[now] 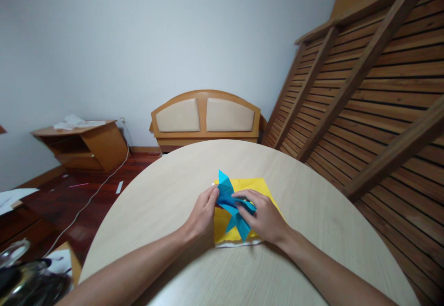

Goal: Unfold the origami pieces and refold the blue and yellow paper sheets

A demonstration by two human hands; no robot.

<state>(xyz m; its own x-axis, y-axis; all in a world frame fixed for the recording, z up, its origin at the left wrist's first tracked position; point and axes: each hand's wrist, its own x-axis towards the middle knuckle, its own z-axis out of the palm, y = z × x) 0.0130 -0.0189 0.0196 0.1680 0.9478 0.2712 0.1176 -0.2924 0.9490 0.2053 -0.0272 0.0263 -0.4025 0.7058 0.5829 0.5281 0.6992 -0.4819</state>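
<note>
A partly folded blue paper shape (233,206) with pointed flaps lies over a stack of yellow paper sheets (255,187) on the round light wooden table (312,213). My left hand (203,215) pinches the blue paper's left side with its fingertips. On the right side my right hand (263,215) grips the same paper, its fingers curled over the middle fold. A white sheet edge shows under the yellow stack near my wrists.
Behind the table a wooden headboard (206,118) leans on the wall, and a slatted wooden frame (364,93) stands at the right. A low wooden cabinet (83,144) with papers sits at the left; a white cable (93,195) runs across the dark floor.
</note>
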